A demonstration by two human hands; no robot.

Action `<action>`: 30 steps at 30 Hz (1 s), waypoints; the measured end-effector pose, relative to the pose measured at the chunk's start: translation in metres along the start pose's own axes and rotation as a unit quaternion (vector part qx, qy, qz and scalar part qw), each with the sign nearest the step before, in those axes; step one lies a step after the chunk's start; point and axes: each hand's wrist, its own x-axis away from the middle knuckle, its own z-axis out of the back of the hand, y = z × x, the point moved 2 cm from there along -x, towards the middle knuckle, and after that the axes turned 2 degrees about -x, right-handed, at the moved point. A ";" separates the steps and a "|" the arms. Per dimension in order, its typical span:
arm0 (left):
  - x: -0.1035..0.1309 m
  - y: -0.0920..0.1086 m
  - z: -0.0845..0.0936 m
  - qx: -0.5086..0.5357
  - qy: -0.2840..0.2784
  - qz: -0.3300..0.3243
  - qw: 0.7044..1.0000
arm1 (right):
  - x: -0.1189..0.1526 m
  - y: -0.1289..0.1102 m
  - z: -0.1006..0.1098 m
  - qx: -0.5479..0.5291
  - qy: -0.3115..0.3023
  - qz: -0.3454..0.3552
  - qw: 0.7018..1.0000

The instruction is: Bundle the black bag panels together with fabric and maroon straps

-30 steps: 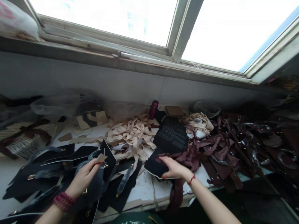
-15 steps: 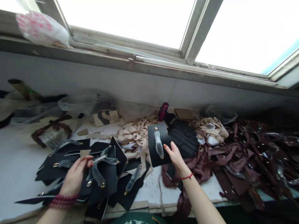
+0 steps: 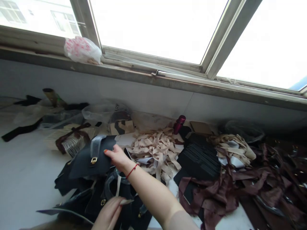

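On the left of a white desk (image 3: 21, 179), a black panel (image 3: 82, 164) with a gold-coloured buckle (image 3: 94, 160) is over a heap of black pieces (image 3: 62, 180). Nearer, the left hand (image 3: 107, 212) pinches a pale scrap (image 3: 126, 202). The right hand (image 3: 117, 157), reaching across, has its grip closed on the panel's right edge; released on that uneven heap, the panel could slide, or its buckle scratch a piece beneath. Rightward lie beige strips (image 3: 153, 147), then maroon strips (image 3: 213, 198).

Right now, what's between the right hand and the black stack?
In the head view, a heap of beige strips lies between the right hand and the black stack.
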 end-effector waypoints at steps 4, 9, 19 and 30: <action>-0.013 0.007 -0.008 -0.021 -0.021 -0.019 0.999 | 0.014 -0.005 0.041 0.289 0.105 0.083 0.948; -0.025 -0.005 0.001 -0.017 -0.009 -0.014 1.000 | 0.126 -0.022 0.175 0.329 0.424 0.124 0.835; -0.061 0.017 -0.014 0.203 -0.026 0.234 0.951 | 0.152 -0.015 0.257 0.203 0.397 0.041 0.894; -0.059 0.088 -0.076 0.354 -0.086 0.313 0.877 | 0.336 -0.013 0.333 0.265 0.431 0.026 0.862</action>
